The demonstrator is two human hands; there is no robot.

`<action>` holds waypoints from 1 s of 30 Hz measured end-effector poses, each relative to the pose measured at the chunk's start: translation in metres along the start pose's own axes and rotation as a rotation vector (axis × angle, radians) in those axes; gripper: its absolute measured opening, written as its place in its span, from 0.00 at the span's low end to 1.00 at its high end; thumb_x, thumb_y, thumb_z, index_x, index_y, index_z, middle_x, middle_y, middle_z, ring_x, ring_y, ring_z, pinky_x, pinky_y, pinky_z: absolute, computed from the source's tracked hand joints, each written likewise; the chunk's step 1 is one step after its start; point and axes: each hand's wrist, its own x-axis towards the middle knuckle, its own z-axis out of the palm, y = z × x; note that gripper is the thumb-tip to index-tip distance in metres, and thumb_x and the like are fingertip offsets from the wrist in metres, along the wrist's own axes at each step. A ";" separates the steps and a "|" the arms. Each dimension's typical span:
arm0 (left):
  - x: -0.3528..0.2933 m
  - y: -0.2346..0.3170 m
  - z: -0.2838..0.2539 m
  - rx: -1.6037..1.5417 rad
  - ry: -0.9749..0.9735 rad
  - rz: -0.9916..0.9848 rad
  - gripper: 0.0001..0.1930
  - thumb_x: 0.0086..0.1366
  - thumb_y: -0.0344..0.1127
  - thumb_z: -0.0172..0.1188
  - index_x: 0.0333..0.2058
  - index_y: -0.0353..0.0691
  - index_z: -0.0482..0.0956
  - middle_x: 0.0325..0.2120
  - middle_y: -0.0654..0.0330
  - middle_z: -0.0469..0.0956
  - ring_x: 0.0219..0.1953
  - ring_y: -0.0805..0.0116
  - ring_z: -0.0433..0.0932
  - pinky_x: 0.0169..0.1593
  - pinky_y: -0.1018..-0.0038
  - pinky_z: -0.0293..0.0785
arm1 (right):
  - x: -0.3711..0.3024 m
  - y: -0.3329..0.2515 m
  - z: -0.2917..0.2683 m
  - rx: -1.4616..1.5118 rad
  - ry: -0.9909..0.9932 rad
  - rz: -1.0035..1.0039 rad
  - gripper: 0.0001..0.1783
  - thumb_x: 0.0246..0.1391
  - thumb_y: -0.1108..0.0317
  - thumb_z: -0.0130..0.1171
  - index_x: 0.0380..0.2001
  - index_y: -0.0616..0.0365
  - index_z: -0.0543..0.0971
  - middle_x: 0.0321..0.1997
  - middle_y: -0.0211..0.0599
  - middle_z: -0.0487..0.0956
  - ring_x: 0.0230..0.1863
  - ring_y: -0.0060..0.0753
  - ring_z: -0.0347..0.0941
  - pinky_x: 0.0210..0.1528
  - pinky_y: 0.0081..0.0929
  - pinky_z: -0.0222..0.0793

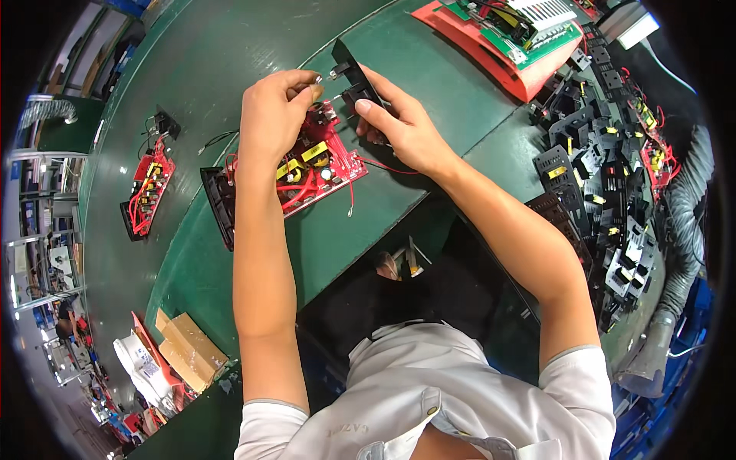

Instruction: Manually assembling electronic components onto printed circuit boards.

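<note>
My right hand grips a black plastic end panel, holding it tilted above the far edge of a red circuit board. Facing it, my left hand pinches a small shiny metal piece between thumb and forefinger; its exact kind is too small to make out. The board lies on the green bench with yellow-wrapped parts and red wires on it, partly hidden by my left forearm. Another black panel stands at the board's left end. A loose red wire hangs off its near side.
A second red board assembly lies to the left. Far right, a green board with a heatsink rests on red foam. Many black panels crowd the right side, beside a grey flexible duct. A cardboard box sits lower left.
</note>
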 end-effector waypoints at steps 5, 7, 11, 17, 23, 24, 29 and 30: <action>0.000 0.002 -0.002 0.145 0.003 0.298 0.10 0.61 0.30 0.63 0.41 0.37 0.85 0.28 0.56 0.79 0.27 0.64 0.77 0.35 0.71 0.72 | 0.000 -0.006 0.002 0.002 -0.014 0.034 0.34 0.65 0.63 0.55 0.71 0.57 0.60 0.41 0.27 0.75 0.35 0.17 0.69 0.39 0.19 0.70; 0.001 -0.002 -0.001 0.129 -0.008 0.316 0.10 0.61 0.30 0.63 0.41 0.36 0.85 0.28 0.55 0.79 0.28 0.64 0.77 0.36 0.71 0.71 | -0.001 -0.007 0.001 0.010 -0.011 0.046 0.33 0.65 0.63 0.55 0.71 0.57 0.60 0.41 0.27 0.75 0.34 0.17 0.69 0.39 0.18 0.70; 0.002 -0.004 -0.004 0.067 -0.038 0.321 0.10 0.62 0.29 0.62 0.41 0.35 0.85 0.29 0.55 0.79 0.29 0.64 0.77 0.37 0.71 0.71 | 0.001 -0.006 0.002 0.039 -0.014 0.032 0.33 0.65 0.64 0.54 0.71 0.57 0.60 0.42 0.26 0.75 0.34 0.17 0.68 0.39 0.18 0.70; 0.004 -0.005 -0.001 0.065 -0.035 0.298 0.10 0.62 0.28 0.62 0.42 0.35 0.84 0.27 0.56 0.78 0.29 0.65 0.76 0.37 0.72 0.71 | 0.002 -0.004 0.000 0.059 -0.009 0.048 0.33 0.66 0.64 0.54 0.71 0.56 0.60 0.41 0.26 0.75 0.34 0.16 0.69 0.37 0.18 0.69; 0.004 -0.007 0.001 0.049 -0.016 0.317 0.10 0.61 0.29 0.63 0.42 0.35 0.84 0.25 0.57 0.76 0.26 0.67 0.74 0.34 0.72 0.69 | 0.002 -0.004 0.000 0.055 -0.019 0.065 0.31 0.67 0.61 0.53 0.71 0.53 0.61 0.39 0.25 0.73 0.36 0.17 0.71 0.39 0.18 0.70; 0.005 -0.006 0.001 0.046 -0.012 0.321 0.10 0.61 0.29 0.63 0.42 0.35 0.84 0.25 0.58 0.76 0.26 0.68 0.73 0.34 0.72 0.69 | 0.002 -0.005 0.000 0.054 -0.017 0.065 0.31 0.67 0.61 0.53 0.71 0.53 0.61 0.39 0.25 0.73 0.36 0.17 0.71 0.39 0.18 0.70; 0.004 -0.004 0.000 0.057 -0.010 0.271 0.10 0.61 0.29 0.63 0.42 0.35 0.84 0.24 0.57 0.75 0.25 0.68 0.73 0.33 0.72 0.68 | 0.004 -0.003 0.000 0.073 -0.013 0.070 0.31 0.67 0.61 0.53 0.71 0.53 0.61 0.39 0.25 0.74 0.36 0.18 0.72 0.38 0.19 0.70; 0.005 -0.004 0.000 0.068 -0.007 0.282 0.10 0.61 0.29 0.64 0.42 0.35 0.84 0.24 0.57 0.75 0.25 0.68 0.73 0.33 0.73 0.68 | 0.004 -0.003 0.000 0.072 -0.012 0.071 0.31 0.67 0.61 0.53 0.71 0.53 0.61 0.39 0.25 0.74 0.36 0.18 0.72 0.38 0.19 0.70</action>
